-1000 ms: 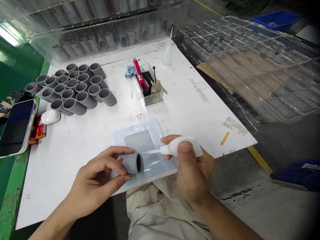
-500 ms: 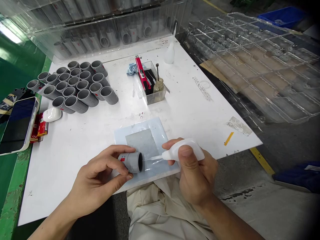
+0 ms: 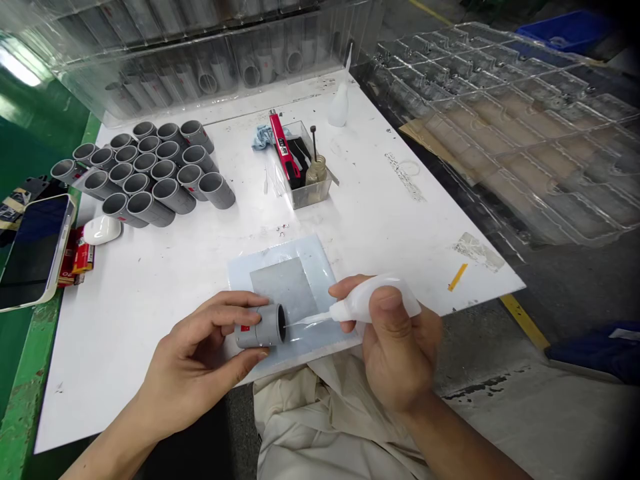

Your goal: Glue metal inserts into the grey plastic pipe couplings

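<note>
Near tabletop (image 3: pixel 400 233) edge ran beneath left hand (image 3: pixel 200 360), pinching gray tube (image 3: pixel 269 327) sideways, and right hand (image 3: pixel 400 353), grasping squeeze bottle (image 3: pixel 361 300), nozzle (image 3: pixel 313 320) at tube's mouth. Standing tubes (image 3: pixel 175 198) lay well apart.

White bottle (image 3: pixel 365 298) partly out of sight behind the right hand (image 3: pixel 400 353)

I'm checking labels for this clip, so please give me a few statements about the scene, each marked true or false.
1. The left hand holds a gray tube and the right hand a white squeeze bottle. True.
2. A smartphone sits on the person's right. False: the smartphone is on the left.
3. The bottle's nozzle points at the tube's open end. True.
4. The grouped tubes are yellow. False: the grouped tubes are gray.
5. Another squeeze bottle stands upright on the white table. True.
</note>
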A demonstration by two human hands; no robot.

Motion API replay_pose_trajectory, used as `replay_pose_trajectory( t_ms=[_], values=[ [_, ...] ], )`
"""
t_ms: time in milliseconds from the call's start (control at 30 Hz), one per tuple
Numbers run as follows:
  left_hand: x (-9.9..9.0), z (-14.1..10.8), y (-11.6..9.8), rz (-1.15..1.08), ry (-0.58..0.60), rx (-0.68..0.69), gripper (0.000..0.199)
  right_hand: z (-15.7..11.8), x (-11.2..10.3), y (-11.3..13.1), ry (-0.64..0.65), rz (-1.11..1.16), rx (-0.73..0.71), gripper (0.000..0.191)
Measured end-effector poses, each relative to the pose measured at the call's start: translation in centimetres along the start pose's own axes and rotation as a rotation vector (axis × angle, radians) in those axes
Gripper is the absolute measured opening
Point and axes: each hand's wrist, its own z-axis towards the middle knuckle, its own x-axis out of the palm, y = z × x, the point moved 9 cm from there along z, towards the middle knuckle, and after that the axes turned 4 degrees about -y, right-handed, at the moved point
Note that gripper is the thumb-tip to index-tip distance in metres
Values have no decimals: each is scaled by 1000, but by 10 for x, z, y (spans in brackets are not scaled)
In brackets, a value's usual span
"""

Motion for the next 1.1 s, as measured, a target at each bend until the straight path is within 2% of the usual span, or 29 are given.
replay_pose_trajectory(
  t_ms=[100, 700, 1100],
  values=[
    [-1, -1, 0, 2, -13, 18, 46, 0, 0, 0, 5, -6, 14, 34],
    [2, 0, -4, -20, 27, 55, 43, 2, 9, -1, 77, -36, 68, 37],
    [3, 2, -4, -24, 31, 46, 43, 5, 8, 7, 13, -173, -15, 38]
  ],
)
